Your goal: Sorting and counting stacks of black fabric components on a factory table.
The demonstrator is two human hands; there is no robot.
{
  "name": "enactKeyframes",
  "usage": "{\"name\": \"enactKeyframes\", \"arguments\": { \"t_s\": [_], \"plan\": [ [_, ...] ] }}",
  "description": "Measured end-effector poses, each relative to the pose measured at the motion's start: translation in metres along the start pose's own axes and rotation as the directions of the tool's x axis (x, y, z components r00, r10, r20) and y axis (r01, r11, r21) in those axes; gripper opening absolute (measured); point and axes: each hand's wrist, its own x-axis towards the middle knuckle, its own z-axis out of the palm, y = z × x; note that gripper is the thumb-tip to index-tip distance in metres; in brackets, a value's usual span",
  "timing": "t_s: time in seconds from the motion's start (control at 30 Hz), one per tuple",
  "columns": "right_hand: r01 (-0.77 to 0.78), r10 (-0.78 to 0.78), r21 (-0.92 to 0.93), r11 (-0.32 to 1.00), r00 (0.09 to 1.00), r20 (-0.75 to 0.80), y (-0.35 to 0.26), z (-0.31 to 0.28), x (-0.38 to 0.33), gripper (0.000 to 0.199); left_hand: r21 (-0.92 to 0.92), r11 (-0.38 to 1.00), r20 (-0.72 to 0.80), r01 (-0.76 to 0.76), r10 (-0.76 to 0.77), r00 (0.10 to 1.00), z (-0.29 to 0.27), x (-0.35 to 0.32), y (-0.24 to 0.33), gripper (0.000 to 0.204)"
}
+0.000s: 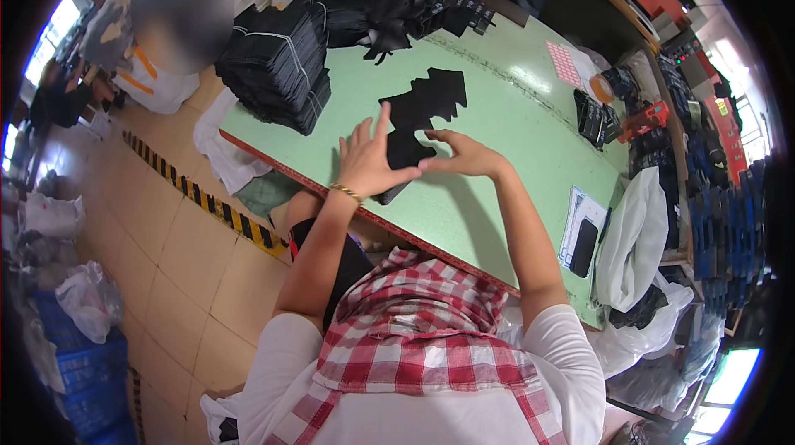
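At black pieces (pixel 435 99), left hand (pixel 366 162) splayed

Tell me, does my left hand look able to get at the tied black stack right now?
Probably yes: your left hand looks open and seems to hold nothing, and only bare green tabletop shows between it and the tied black stack.

A: "A red-and-white checked apron (pixel 426 369) is covering a white shirt (pixel 431 422), and short sleeves (pixel 570 347) are showing on both arms!"

B: "Yes, and a twisted yellowish bracelet (pixel 346 193) is circling the left wrist, black legwear (pixel 352 273) peeking out!"
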Motion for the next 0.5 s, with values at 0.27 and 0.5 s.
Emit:
{"name": "enactKeyframes", "arguments": {
  "t_s": [0.27, 0.5],
  "plan": [
    [-0.195, 0.187, 0.032, 0.98, 0.968, 0.167, 0.003, -0.005, 0.037, 0.096, -0.692, 0.705, -0.151, 0.155, -0.351, 0.924, 0.045, -0.002, -0.05, 0.063],
    [-0.322, 0.335, -0.091, 0.942, 0.9, 0.278, -0.016, 0.005, 0.051, 0.101, -0.801, 0.583, -0.21, 0.137, -0.489, 0.847, 0.06, -0.014, -0.026, 0.065]
  ]
}}
